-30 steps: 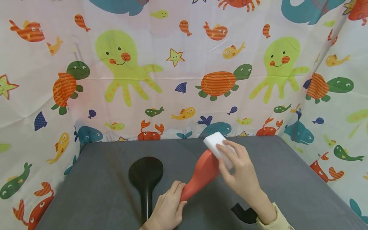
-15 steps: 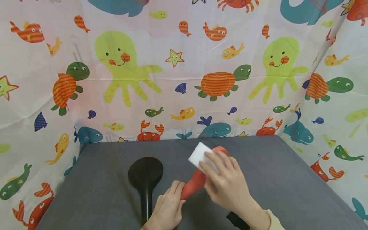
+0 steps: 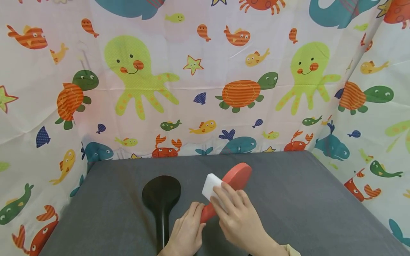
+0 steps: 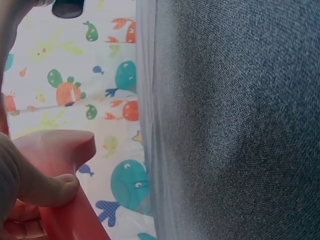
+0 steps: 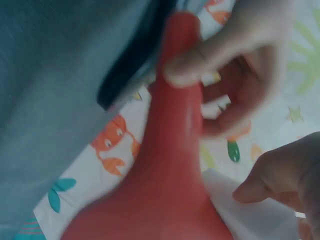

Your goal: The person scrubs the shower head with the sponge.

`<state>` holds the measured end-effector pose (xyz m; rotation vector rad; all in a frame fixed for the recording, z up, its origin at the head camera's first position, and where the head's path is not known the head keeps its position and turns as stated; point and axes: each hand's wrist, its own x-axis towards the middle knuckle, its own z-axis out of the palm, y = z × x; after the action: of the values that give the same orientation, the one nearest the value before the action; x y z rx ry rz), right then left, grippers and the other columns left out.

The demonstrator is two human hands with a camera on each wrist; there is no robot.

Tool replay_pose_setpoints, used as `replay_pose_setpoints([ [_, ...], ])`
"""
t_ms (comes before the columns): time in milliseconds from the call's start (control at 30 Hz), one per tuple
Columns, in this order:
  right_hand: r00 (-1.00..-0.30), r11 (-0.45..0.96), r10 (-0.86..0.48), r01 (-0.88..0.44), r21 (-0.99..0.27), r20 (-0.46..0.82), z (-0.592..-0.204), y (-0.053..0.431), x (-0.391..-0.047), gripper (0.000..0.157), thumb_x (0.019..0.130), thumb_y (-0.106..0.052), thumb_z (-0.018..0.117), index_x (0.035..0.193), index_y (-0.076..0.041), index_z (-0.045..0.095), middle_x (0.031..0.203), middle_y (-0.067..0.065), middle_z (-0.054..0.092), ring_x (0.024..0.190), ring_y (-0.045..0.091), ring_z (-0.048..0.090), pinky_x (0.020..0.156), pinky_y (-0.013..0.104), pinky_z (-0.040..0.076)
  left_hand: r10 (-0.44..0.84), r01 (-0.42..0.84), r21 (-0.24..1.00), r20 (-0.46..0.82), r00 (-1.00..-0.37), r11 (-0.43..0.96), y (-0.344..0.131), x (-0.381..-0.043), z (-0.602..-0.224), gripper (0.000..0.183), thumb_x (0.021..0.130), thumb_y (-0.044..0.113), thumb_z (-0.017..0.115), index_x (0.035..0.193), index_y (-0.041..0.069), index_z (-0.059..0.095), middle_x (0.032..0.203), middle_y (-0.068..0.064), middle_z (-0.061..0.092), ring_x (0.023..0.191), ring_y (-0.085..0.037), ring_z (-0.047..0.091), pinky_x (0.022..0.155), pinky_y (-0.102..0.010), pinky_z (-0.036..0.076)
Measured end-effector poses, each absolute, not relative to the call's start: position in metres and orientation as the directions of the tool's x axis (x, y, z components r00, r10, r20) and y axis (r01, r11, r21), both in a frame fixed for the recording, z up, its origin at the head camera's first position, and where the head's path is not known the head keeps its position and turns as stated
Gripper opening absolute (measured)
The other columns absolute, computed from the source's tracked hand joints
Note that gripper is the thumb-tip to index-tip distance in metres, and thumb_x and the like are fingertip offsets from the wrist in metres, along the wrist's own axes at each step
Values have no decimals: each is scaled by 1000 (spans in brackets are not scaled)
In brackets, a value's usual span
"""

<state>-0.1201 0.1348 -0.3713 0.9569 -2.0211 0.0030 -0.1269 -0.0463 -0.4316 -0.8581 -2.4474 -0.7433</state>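
My left hand [image 3: 187, 229] grips the narrow handle of a smooth red spoon-shaped utensil [image 3: 238, 176], its broad rounded head pointing up and right. In the left wrist view, my thumb lies along the red handle [image 4: 75, 215]. My right hand [image 3: 240, 218] holds a white block sponge [image 3: 211, 185] against the utensil, just above the left hand. The right wrist view has the sponge [image 5: 250, 210] at the side where the handle widens into the head. Part of the red handle is hidden behind the right hand's fingers.
A black spoon-shaped utensil [image 3: 161, 193] with a round head lies left of my hands, its handle toward me. Grey cloth [image 3: 301, 199] covers the table. Behind and beside it hangs a white curtain [image 3: 189, 46] printed with sea animals.
My right hand has slid the sponge down and left, from the red utensil's head to the handle. The left hand keeps its grip, and the utensil has turned somewhat.
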Motion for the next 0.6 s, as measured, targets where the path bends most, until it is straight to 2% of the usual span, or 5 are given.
replay_pose_setpoints([
  [67, -304, 684, -648, -636, 358, 698, -376, 133, -119, 45, 86, -12, 29, 103, -3, 69, 121, 15, 57, 115, 34, 51, 78, 45, 43, 432, 666, 352, 548, -716, 658, -46, -127, -431, 47, 67, -3, 75, 109, -2, 54, 100, -6, 52, 76, -16, 58, 55, -27, 53],
  [167, -346, 682, -651, -658, 320, 675, -376, 136, -118, 48, 87, -16, 26, 106, -5, 68, 125, 14, 55, 119, 32, 47, 82, 44, 42, 429, 664, 356, 549, -718, 657, -47, -127, -431, 47, 68, -3, 75, 110, -2, 54, 100, -7, 52, 76, -16, 58, 56, -28, 53],
  [333, -392, 737, -537, -649, 189, 747, -359, 148, -128, 43, 88, -23, 32, 109, -10, 66, 124, 14, 54, 114, 35, 47, 79, 48, 40, 418, 662, 350, 560, -715, 663, -47, -128, -429, 47, 67, -2, 76, 109, -1, 55, 101, -6, 53, 78, -17, 59, 56, -29, 53],
  [467, -419, 768, -354, -640, 5, 836, -343, 160, -140, 36, 84, -23, 44, 110, -11, 66, 120, 14, 55, 109, 36, 47, 72, 50, 39, 417, 659, 382, 546, -726, 647, -47, -127, -428, 46, 68, -2, 76, 110, 1, 55, 101, -5, 52, 79, -16, 58, 58, -29, 53],
  [600, -521, 731, -176, -638, -243, 835, -333, 176, -148, 35, 79, -13, 57, 113, -11, 64, 122, 11, 54, 109, 29, 47, 71, 48, 47, 423, 667, 431, 535, -731, 607, -48, -125, -427, 44, 72, 1, 74, 111, 3, 54, 102, -3, 52, 77, -14, 57, 60, -29, 52],
])
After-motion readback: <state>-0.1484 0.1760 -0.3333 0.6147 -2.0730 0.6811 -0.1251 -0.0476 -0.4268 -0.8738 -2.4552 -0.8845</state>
